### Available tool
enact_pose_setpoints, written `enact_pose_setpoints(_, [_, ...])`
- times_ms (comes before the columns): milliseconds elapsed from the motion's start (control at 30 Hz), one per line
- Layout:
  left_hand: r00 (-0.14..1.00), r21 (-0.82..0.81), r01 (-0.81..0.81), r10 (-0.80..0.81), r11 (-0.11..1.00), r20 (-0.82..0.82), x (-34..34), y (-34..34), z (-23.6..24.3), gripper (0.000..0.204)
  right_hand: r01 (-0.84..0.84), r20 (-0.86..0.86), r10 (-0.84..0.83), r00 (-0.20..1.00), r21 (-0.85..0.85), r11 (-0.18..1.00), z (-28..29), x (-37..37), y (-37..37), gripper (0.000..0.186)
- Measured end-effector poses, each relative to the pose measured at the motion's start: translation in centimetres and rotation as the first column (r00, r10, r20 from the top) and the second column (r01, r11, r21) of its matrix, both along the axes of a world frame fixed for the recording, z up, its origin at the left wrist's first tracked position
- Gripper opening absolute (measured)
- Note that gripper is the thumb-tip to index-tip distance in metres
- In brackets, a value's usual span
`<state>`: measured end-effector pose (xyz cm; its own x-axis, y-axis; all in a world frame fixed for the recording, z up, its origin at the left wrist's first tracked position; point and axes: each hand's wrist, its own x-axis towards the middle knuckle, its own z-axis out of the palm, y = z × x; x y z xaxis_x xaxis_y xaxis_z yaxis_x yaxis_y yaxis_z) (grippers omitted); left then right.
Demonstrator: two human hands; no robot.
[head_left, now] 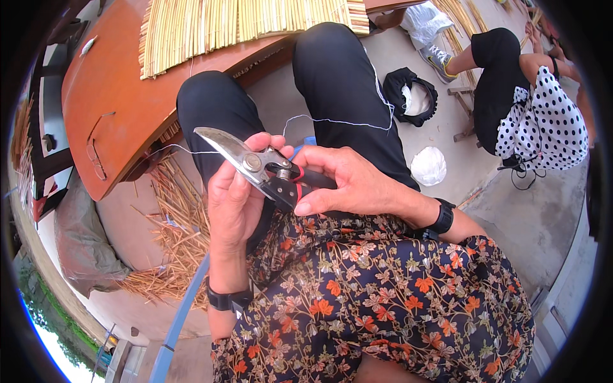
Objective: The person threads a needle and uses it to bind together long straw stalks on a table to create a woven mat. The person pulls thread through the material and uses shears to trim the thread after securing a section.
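Note:
Above my lap, a pair of pruning shears (252, 162) points its silver blade up and to the left. My right hand (348, 182) is closed round its dark, red-edged handles. At the head of the shears, by the pivot, my left hand (233, 191) has its thumb on the near side and fingers curled behind. White string (332, 120) lies across my right thigh and reaches toward the hands. Another stretch comes from the table side and passes behind the blade. Whether the left fingers also pinch the string is hidden.
A brown table (108, 70) holds a mat of straw-coloured stalks (242, 22) and eyeglasses (94, 147). Cut stalks (175, 217) litter the floor at left. Right of my knees are a black bag (399, 83) and a round white object (428, 166). Another person (543, 115) sits at far right.

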<state>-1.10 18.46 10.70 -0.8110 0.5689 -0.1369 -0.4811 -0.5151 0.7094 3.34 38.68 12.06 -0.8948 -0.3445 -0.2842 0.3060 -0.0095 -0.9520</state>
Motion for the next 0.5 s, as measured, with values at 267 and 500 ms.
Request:
enact_pose_setpoints(267, [0.999, 0.015, 0.011, -0.011, 1.000, 0.044, -0.1, 0.5, 0.6, 0.058, 0.056, 0.020, -0.055, 0.998, -0.046, 0.997, 0.6, 0.4, -0.3, 0.041])
enact_pose_setpoints(500, [0.997, 0.059, 0.005, -0.010, 0.998, 0.082, -0.3, 0.9, 1.5, 0.058, 0.111, 0.027, -0.112, 0.993, 0.010, 0.994, 1.2, 0.3, -0.3, 0.043])
